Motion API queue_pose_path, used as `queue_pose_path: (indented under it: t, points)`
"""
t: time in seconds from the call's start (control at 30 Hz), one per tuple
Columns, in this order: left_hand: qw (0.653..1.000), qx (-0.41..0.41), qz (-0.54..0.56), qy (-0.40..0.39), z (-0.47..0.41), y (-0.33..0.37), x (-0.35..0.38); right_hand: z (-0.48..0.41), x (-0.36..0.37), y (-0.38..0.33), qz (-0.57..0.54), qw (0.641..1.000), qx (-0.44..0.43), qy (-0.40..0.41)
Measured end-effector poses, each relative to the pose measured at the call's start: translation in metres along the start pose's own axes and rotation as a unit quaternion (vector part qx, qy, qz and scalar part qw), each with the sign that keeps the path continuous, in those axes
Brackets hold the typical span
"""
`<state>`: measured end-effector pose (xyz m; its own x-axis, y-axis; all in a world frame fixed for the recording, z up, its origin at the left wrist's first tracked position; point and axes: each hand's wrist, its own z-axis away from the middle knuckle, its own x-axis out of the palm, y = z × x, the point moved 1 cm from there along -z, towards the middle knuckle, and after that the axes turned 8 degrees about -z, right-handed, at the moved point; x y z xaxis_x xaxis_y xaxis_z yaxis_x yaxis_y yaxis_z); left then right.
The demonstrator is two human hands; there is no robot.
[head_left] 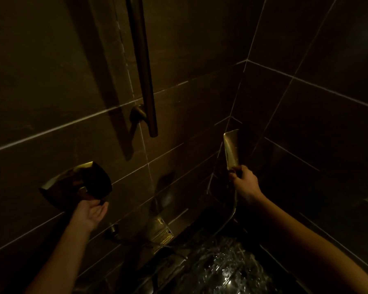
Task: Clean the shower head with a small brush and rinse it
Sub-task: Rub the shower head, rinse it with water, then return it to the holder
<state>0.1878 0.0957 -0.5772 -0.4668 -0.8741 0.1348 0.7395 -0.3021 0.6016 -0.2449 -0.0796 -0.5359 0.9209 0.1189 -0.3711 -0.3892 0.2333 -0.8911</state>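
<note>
Dim tiled shower corner, seen from above. The right hand [243, 183] is clamped on the neck of the shower head [232, 149], holding it upright at right, close to the corner of the walls; the head is a flat, rectangular, brass-toned metal plate with a glossy face that may carry droplets. Its ribbed metal hose [232, 215] hangs from the fist toward the near floor. The left hand [91, 213] is palm-up, fingers loosely curled beneath the wall valve [79, 183], a broad, angular, polished plate with a lever; whether the fingertips grip the lever cannot be told. No brush is visible. Water glints on the floor [229, 270] and a thin stream appears to fall from the spout [159, 225], so the task is judged to be at the rinse, or at turning water on or off; whether brushing is done cannot be told. A round, satin bar [142, 66] stands on the far wall. The tiles [51, 81] are large, dark and matte, with pale grout.
</note>
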Motion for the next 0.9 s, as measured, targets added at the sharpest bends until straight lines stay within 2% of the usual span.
queue_pose_path:
  t: [0.3,0.43,0.53,0.63,0.73,0.9]
  points:
    - [1.000,0.011,-0.029,0.004,0.004,-0.005,0.006,0.005,-0.013,-0.002,-0.045,0.998,-0.039,0.003]
    - [0.997,0.035,-0.070,-0.001,0.002,-0.012,0.006,0.009,-0.025,-0.006,-0.073,0.996,-0.060,0.001]
    - [0.988,0.058,-0.144,-0.015,0.008,-0.030,0.011,0.013,-0.034,-0.016,-0.128,0.990,-0.056,-0.007]
    - [0.964,0.053,-0.254,-0.050,0.016,-0.058,0.026,0.014,-0.048,-0.023,-0.165,0.983,-0.070,-0.025]
    - [0.924,0.080,-0.361,-0.097,0.033,-0.081,0.055,0.016,-0.061,-0.030,-0.212,0.974,-0.079,-0.033]
    - [0.860,0.147,-0.448,-0.195,0.091,-0.104,0.131,0.017,-0.083,-0.039,-0.263,0.961,-0.074,-0.044]
